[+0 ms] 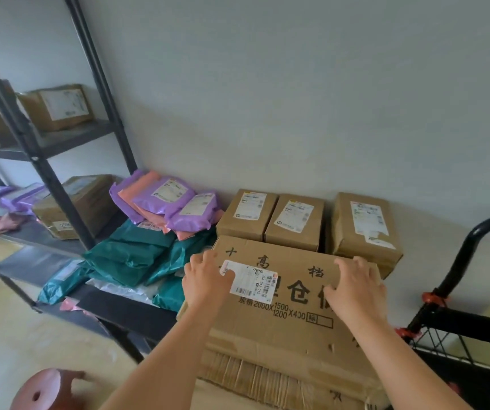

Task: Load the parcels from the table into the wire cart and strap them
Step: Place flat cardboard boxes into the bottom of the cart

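reaching across a large flat brown cardboard carton printed with black characters, a person takes it by its far edge. the left hand curls its fingers over the far left corner, thumb lying on a white shipping label; the right hand hooks its fingers over the far right of the same edge. the carton lies flat on the near end of the dark table, just left of the black wire cart with its red strap hooks.

by its size and crushed, ribbed near side, the carton is probably stiff but bulky, perhaps heavy (weight cannot be read here). a hold at two opposite edges, hands well apart, looks safer than pulling on the far edge alone, since the smooth board may slip.

behind it three small brown cardboard boxes stand against the pale wall, rigid and likely light, easy to clasp at the sides. further left lie soft green plastic mailer bags and purple and pink mailer bags, limp and best scooped from beneath. a black metal shelf rack stands beyond.
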Demonstrator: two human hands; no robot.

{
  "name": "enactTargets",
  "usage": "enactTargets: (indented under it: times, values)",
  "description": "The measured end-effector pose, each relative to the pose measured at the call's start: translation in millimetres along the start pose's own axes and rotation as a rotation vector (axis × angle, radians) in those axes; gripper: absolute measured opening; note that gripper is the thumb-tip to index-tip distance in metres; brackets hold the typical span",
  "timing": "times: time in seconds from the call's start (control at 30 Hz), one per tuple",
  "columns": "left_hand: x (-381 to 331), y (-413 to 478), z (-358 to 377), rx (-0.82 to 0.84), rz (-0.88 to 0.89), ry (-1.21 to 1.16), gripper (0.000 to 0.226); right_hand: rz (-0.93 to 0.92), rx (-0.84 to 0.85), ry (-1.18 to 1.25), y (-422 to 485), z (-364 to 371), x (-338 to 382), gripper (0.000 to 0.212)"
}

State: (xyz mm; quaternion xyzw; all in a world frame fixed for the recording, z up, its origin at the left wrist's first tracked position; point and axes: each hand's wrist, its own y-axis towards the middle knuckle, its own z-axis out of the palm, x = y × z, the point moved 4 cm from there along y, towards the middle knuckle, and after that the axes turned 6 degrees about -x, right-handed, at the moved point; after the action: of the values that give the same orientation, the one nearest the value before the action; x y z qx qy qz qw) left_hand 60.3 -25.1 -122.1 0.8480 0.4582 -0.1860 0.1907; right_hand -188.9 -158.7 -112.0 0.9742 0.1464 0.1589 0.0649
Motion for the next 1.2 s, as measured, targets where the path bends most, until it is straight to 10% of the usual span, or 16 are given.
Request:
enactTargets:
  times: [0.6, 1.2]
  values:
    - [50, 14, 27, 0.295, -0.099, -0.057, 0.08, 0.413, 0.024, 0.13, -36, 23, -35, 0.103]
    - [69, 20, 9, 0.161, -0.141, -0.167, 0.049, 0.489, -0.068, 0.213, -49, 10, -15, 0.082]
